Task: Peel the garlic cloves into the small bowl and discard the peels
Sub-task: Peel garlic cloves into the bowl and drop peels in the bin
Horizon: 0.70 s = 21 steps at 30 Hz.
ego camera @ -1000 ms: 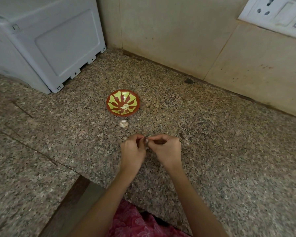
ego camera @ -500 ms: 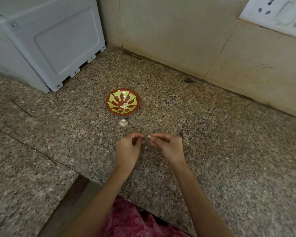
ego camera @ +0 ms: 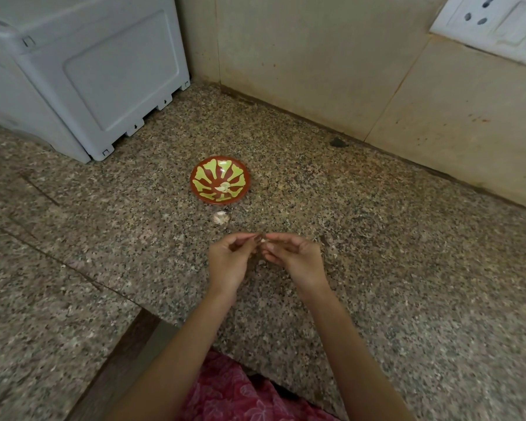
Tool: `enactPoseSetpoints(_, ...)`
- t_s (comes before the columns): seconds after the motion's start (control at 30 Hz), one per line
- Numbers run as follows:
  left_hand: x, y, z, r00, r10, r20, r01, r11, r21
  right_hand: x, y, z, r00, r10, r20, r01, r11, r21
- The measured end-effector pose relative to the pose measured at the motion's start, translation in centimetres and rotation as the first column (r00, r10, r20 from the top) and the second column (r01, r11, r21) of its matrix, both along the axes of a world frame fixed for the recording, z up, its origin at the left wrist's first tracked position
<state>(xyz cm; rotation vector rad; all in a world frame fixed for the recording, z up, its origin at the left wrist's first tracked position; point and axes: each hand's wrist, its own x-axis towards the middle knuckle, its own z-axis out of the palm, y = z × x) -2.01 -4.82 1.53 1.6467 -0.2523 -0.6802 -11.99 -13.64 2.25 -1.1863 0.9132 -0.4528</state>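
Pale garlic clove (ego camera: 263, 239) sits pinched between the fingertips of our left grip (ego camera: 229, 264) and right grip (ego camera: 296, 261), while the small bowl (ego camera: 244, 174) and a loose clove (ego camera: 220, 218) lie just beyond them on the tabletop (ego camera: 377, 268).

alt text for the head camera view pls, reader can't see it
A person's left hand and right hand pinch a small garlic clove between their fingertips over a speckled granite counter. Just beyond lies another garlic piece, then a small red bowl with yellow-green pattern holding a pale clove. A white appliance stands back left.
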Motion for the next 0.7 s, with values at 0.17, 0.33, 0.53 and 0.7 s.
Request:
enactPoseSetpoints(0.17, 0.27, 0.21, 0.13, 0.979, 0.059, -0.194, -0.073, 0.995, -0.064, -0.01, -0.3, -0.34, 0.96, 0.059, -0.272, -0.17, 0.898, -0.407)
enactPoseSetpoints(0.33, 0.24, 0.22, 0.48, 0.965, 0.058, -0.257, -0.091, 0.989, -0.119, 0.07, 0.01, -0.03, 0.961, 0.019, -0.278, -0.18, 0.803, -0.569)
enactPoseSetpoints(0.53, 0.03, 0.33, 0.58, 0.979, 0.048, -0.2, -0.073, 0.99, -0.123, 0.15, 0.16, 0.1, 0.975, 0.035, -0.219, -0.151, 0.831, -0.536)
enactPoseSetpoints(0.7, 0.02, 0.38, 0.6, 0.981, 0.043, -0.189, -0.061, 0.994, -0.093, 0.13, 0.33, -0.05, 0.978, 0.03, -0.207, -0.138, 0.836, -0.531)
